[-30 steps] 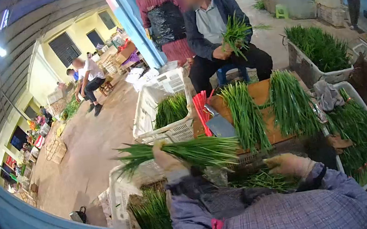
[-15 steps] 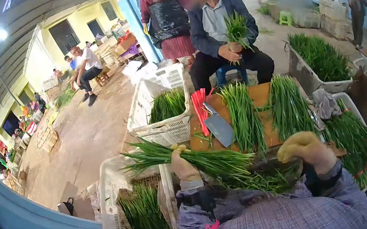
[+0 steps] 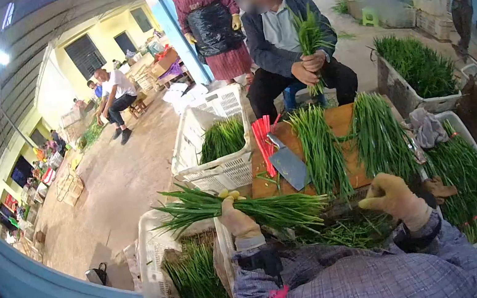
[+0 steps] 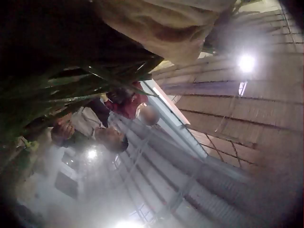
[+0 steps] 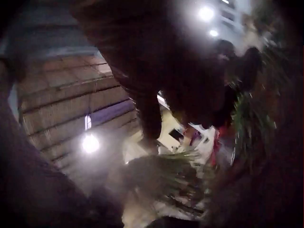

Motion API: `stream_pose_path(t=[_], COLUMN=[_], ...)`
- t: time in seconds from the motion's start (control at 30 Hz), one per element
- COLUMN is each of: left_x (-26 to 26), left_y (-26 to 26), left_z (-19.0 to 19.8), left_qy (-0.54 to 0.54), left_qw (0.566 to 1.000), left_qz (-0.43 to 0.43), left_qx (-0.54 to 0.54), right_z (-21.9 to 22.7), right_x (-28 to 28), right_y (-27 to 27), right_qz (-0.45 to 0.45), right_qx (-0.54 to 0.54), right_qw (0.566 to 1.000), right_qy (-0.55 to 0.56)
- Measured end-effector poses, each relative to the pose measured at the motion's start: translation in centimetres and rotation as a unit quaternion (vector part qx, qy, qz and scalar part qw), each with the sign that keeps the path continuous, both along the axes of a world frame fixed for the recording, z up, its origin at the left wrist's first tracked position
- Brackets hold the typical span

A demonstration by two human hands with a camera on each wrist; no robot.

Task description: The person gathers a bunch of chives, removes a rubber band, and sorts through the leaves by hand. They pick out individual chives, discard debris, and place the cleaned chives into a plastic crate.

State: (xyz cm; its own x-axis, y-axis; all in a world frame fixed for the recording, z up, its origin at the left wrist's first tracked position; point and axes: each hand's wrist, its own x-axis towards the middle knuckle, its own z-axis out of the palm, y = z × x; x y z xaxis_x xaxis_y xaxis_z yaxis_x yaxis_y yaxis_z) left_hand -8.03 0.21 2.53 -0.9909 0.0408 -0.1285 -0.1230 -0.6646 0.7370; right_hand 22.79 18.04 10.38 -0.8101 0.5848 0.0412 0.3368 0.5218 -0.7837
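A long bundle of green stalks (image 3: 279, 210) lies across my left hand (image 3: 238, 219), whose gloved fingers curl round it, in the head view. My gloved right hand (image 3: 395, 200) is held to the right of the bundle, apart from it, with bent fingers and nothing visible in them. Beyond the hands is a wooden board (image 3: 342, 116) with two bunches of stalks (image 3: 321, 151) (image 3: 378, 133), a cleaver (image 3: 289, 166) and red strips (image 3: 264, 143). Loose stalks (image 3: 351, 233) lie below and between the hands. In the left wrist view, dark leaves (image 4: 57, 92) hang beside the glove (image 4: 161, 28).
White crates of stalks stand at the lower left (image 3: 156, 287), behind the board's left side (image 3: 212, 177) and at the right (image 3: 467, 134). Across the board a seated person (image 3: 281, 23) holds a bunch; another person (image 3: 211, 22) stands by the blue pillar (image 3: 172, 28).
My left hand, gripping the bundle, has risen a little and shifted right since the first frame. The right hand has lifted from the loose stalks. The seated person's hands have moved down round the bunch.
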Motion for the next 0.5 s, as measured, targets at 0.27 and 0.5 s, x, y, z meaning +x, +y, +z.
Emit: stream_pose_path(t=[0.27,0.5], left_x=[-0.2,0.2], left_y=[0.5,3.4], left_z=[0.7,5.6], left_qy=[0.001,0.158], left_qw=[0.999,0.973], left_qz=[0.025,-0.167], left_qx=[0.022,-0.025], right_z=[-12.5,-2.4], right_x=[-0.2,-3.0], right_y=[0.6,3.7], right_qz=[0.229,0.21], right_qx=[0.182,-0.451], right_qw=[0.93,0.867], right_qy=[-0.223,0.025])
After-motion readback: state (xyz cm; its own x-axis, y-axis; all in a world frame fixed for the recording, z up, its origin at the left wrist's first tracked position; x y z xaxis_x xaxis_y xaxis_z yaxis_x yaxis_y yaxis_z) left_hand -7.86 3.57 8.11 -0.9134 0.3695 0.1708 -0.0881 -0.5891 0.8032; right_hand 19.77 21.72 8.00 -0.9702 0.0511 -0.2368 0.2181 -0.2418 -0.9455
